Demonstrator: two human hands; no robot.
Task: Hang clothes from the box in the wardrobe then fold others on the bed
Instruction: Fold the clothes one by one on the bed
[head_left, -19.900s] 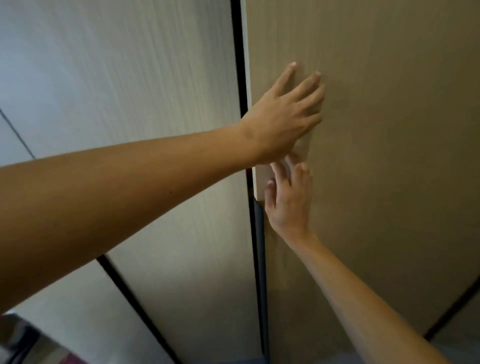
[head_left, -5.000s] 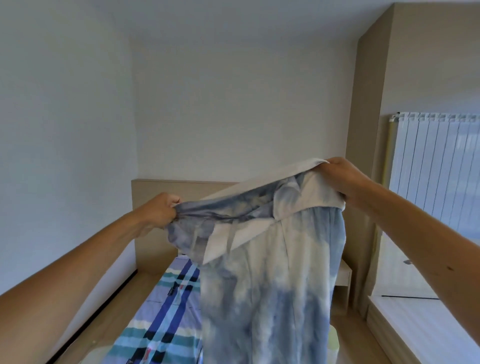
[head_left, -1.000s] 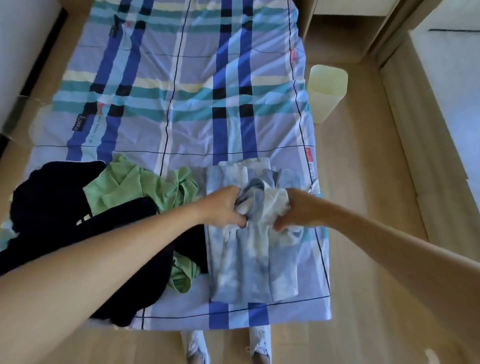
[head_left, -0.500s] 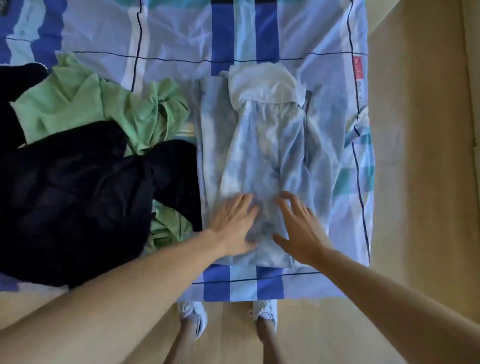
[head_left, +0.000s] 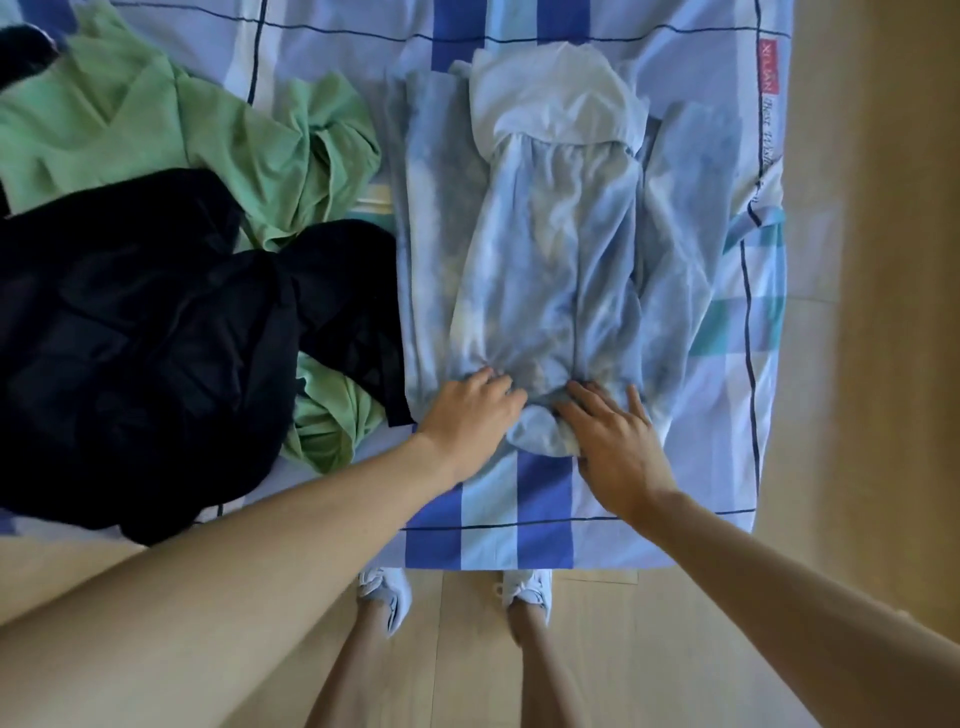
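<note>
A pale blue tie-dye hooded top (head_left: 550, 244) lies flat on the bed, sleeves folded in, its white hood lining at the far end. My left hand (head_left: 467, 415) and my right hand (head_left: 610, 436) rest side by side on its near hem. Both hands' fingers curl into the cloth, and the hem bunches up between them. To the left a green garment (head_left: 208, 135) lies crumpled, partly under a black garment (head_left: 156, 332).
The bed carries a blue, teal and white checked sheet (head_left: 727, 415); its near edge is just in front of my white shoes (head_left: 524, 592). Wooden floor (head_left: 872, 312) runs along the bed's right side and under my feet.
My hands have slid back towards me along the blue top, from its lower middle to the hem. The flat fingers have curled, and the hem has bunched up.
</note>
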